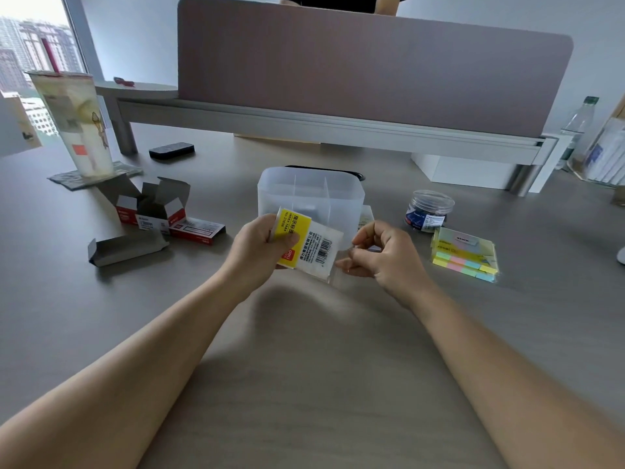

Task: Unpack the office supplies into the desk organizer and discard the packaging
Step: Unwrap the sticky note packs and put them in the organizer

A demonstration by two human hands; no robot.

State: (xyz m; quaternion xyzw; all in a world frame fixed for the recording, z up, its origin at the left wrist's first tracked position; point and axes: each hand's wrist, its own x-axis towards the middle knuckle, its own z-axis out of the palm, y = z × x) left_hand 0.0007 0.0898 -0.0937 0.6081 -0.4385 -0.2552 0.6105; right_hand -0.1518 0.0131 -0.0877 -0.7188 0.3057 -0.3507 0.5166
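Packet (pixel 309 243) between both hands, above desk edge-free.

Grey worktop (pixel 304 350) with supplies spread along its far half.

Near the far edge: a translucent organizer (pixel 311 194) at the middle; opened stapler boxes (pixel 159 211) and a drink cup (pixel 76 125) toward the left; a clip jar (pixel 427 209) and sticky-note packs (pixel 465 253) toward the right.

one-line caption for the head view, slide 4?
Left hand holds a yellow-labelled index tab packet while the right hand pinches its clear edge, before the desk organizer.
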